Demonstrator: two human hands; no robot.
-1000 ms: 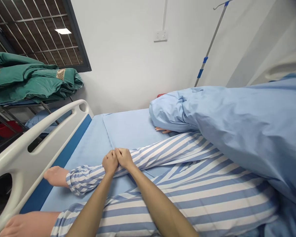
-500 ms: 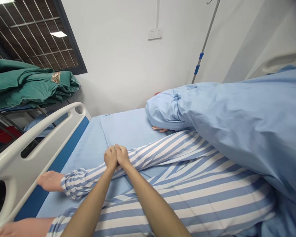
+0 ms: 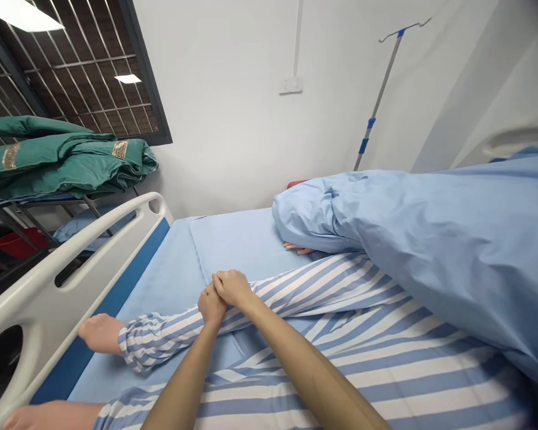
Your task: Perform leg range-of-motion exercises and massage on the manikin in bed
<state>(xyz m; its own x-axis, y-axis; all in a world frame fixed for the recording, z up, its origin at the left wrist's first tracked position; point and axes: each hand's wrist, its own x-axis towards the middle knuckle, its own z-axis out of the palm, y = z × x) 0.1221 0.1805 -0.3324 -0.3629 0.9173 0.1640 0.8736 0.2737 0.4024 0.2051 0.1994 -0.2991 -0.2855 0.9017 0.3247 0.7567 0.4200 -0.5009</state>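
My left hand (image 3: 211,303) lies closed over the far lower leg (image 3: 179,327) of a lying figure in blue-and-white striped trousers (image 3: 367,358). Partly across it rests my right hand (image 3: 234,288), closed too, its fingers over the left hand's knuckles and the far side of the leg. The fingertips are hidden. Both forearms reach across the nearer leg. Two bare feet stick out of the cuffs, the far foot (image 3: 101,333) and the near foot (image 3: 54,415), smooth like a manikin's. A light blue quilt (image 3: 421,221) covers the upper body; fingers (image 3: 298,248) show under its edge.
The bed's cream end board (image 3: 85,251) stands at the left, by the feet. Behind it, green folded cloth (image 3: 72,161) lies on a rack, with a red basin (image 3: 20,242) below. An IV pole (image 3: 379,95) stands by the wall at the back right.
My right hand has shifted from beside my left hand to partly over it. The view has tilted up slightly, so everything appears lower and further right. The legs look unmoved on the bed.
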